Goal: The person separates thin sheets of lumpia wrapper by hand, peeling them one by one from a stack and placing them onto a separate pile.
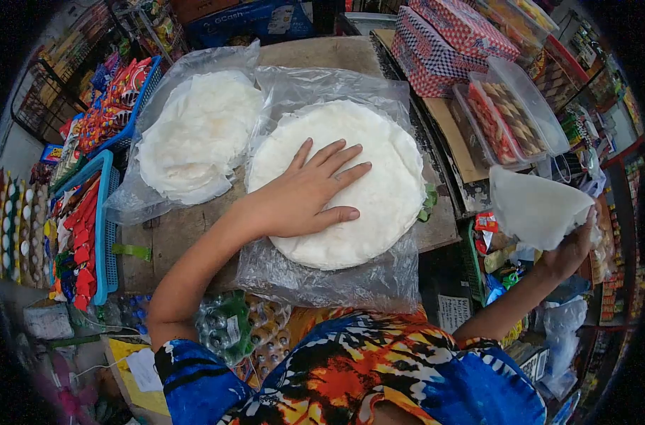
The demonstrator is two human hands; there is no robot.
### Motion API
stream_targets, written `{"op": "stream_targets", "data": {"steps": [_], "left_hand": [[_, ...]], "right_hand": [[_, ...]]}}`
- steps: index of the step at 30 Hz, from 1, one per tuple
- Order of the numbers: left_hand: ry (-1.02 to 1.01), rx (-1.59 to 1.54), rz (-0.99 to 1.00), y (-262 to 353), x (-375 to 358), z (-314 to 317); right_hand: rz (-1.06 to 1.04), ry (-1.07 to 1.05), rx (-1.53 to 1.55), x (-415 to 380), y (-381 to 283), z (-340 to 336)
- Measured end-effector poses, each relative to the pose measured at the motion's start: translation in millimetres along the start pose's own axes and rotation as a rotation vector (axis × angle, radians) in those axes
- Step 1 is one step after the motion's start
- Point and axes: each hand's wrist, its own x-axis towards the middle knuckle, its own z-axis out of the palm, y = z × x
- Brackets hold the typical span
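My left hand (305,195) lies flat with its fingers spread on a large round stack of thin white spring roll wrappers (368,230). This stack rests on a clear plastic sheet (322,283) in the middle of the wooden table (322,53). Off to the right, past the table, my right hand (574,244) is closed on the edge of a single spring roll wrapper (531,205), which hangs in the air partly folded. A second, more ragged pile of wrappers (198,131) sits on plastic to the left. Something green and leafy (427,203) peeks out beside the big stack.
Blue baskets (109,227) of packaged snacks stand at the left, near egg trays (21,234). Checkered boxes (436,57) and an open plastic container (510,117) of rolled food are at the upper right. Stocked shelves (620,234) line the far right.
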Motion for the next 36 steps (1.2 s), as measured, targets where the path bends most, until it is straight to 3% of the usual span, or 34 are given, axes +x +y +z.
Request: {"op": "stream_targets", "data": {"steps": [2,5,7,8,10,12,14,16,17,19,20,22,24,26,27,30,33,34,36], "left_hand": [[0.021,-0.034,0.004,-5,1,-1],[0.106,-0.108,0.089,-20,6,-5],[0.149,-0.86,-0.096,-29,8,-14],[0.149,-0.855,-0.098,-37,10,-15],[0.389,-1.417,-0.159,-55,11,-11],[0.416,-1.539,-0.137,-63,8,-13],[0.302,-1.871,-0.13,-70,5,-15],[0.272,-1.865,-0.148,-71,5,-16],[0.304,-1.756,-0.2,-65,7,-16],[0.371,-1.48,-0.242,-55,-1,-23],[0.383,-1.481,-0.248,-56,-2,-22],[0.304,-0.947,-0.217,-57,2,-18],[0.336,-0.932,-0.183,-55,5,-13],[0.537,-0.771,-0.141,-58,5,-11],[0.536,-0.769,-0.142,-61,2,-16],[0.739,-0.789,-0.367,-70,-15,-56],[1.013,-0.614,-0.544,-120,-40,-72],[1.016,-0.608,-0.553,-144,-56,-76],[0.749,-0.273,-0.744,-185,-91,-76]], "right_hand": [[-0.027,-0.008,-0.045,-4,-2,31],[-0.021,-0.479,0.085,-15,-3,82],[-0.146,-0.657,-0.084,-30,-9,135],[-0.215,-0.689,-0.214,-41,-14,164],[-0.185,-0.78,-0.189,-54,-10,207],[-0.074,-0.917,-0.399,-57,0,242],[-0.137,-1.19,-0.551,-48,43,265],[-0.416,-1.196,-0.718,-41,105,272],[-0.422,-1.201,-0.71,-46,123,268],[-0.665,-0.956,-0.69,-54,142,270],[-0.665,-0.966,-0.682,-52,148,269],[-0.373,-0.992,-0.655,-53,150,264],[-0.417,-0.951,-0.654,-46,153,261],[-0.463,-0.916,-0.638,-40,160,260],[-0.444,-0.906,-0.641,-37,165,257],[-0.419,-0.891,-0.651,-26,177,251],[-0.392,-0.891,-0.661,-26,177,249],[-0.377,-0.896,-0.667,-27,175,250],[-0.365,-0.912,-0.672,-30,175,251]]}}
